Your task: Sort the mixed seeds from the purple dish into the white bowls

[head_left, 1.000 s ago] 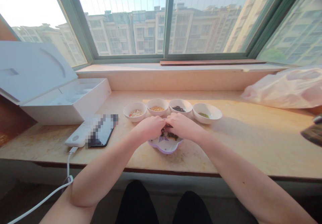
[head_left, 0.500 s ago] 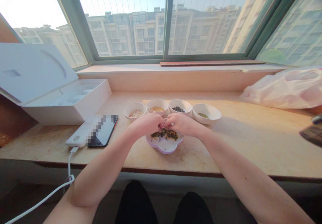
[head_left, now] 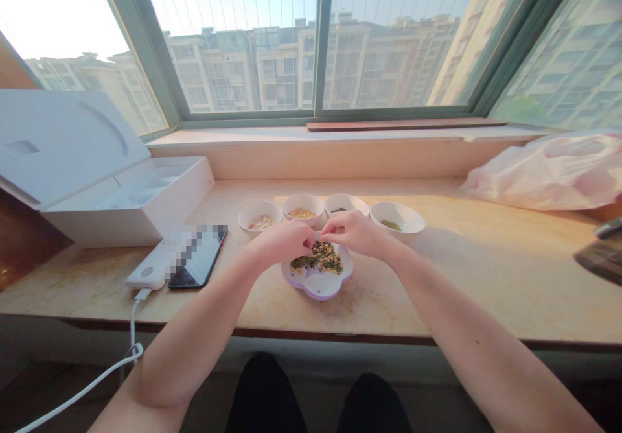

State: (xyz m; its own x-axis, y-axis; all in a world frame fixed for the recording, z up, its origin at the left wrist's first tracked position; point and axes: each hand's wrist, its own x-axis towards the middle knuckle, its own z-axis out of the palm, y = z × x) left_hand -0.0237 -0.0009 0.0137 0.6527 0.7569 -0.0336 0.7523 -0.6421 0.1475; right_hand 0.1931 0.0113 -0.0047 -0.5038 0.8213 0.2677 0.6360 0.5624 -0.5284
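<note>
A purple-rimmed, petal-shaped plate (head_left: 321, 285) holds mixed beans (head_left: 318, 261), green, dark and tan. My left hand (head_left: 287, 240) is over its back left side, fingers curled in a pinch close to the beans. Above the back right rim is my right hand (head_left: 354, 231), its thumb and fingertips together. Anything in either pinch is too small to make out. Behind stand white bowls: one with pale flakes (head_left: 261, 223), one with yellow grains (head_left: 302, 214), one with black beans (head_left: 339, 210) partly covered by my right hand, and one with small green beans (head_left: 390, 224).
To the left, an open white box (head_left: 170, 203) stands behind a white power bank (head_left: 148, 266) with a cable (head_left: 133, 323) and a phone (head_left: 201, 261). A plastic bag (head_left: 549, 170) lies at the right back. A dark object (head_left: 600, 258) sits at the right edge.
My right hand has risen and drawn back from the beans toward the black-bean bowl, uncovering more of the plate's contents. The left hand has barely moved.
</note>
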